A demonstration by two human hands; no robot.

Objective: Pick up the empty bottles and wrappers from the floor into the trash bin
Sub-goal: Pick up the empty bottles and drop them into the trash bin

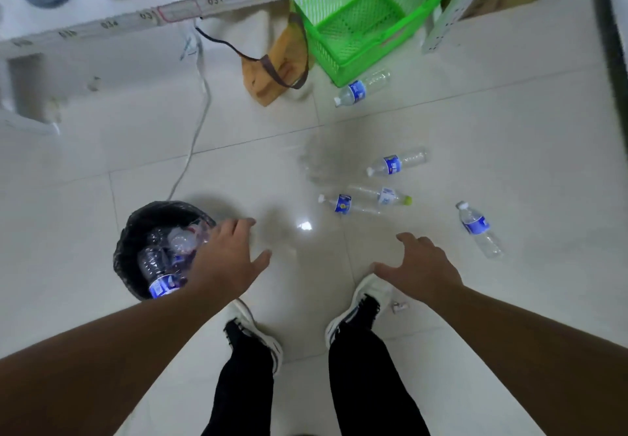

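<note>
Both hands are empty with fingers spread. The left hand [227,255] hangs over the right edge of the trash bin [136,232], which has a black bag and bottles inside. The right hand [419,265] is off to the right of the bin, above a white shoe [360,303]. Farther right of the bin, five bottles lie on the floor: one alone [479,228], two touching [365,200], one past them [397,162], and the farthest bottle [362,87] beside a green basket [360,24].
</note>
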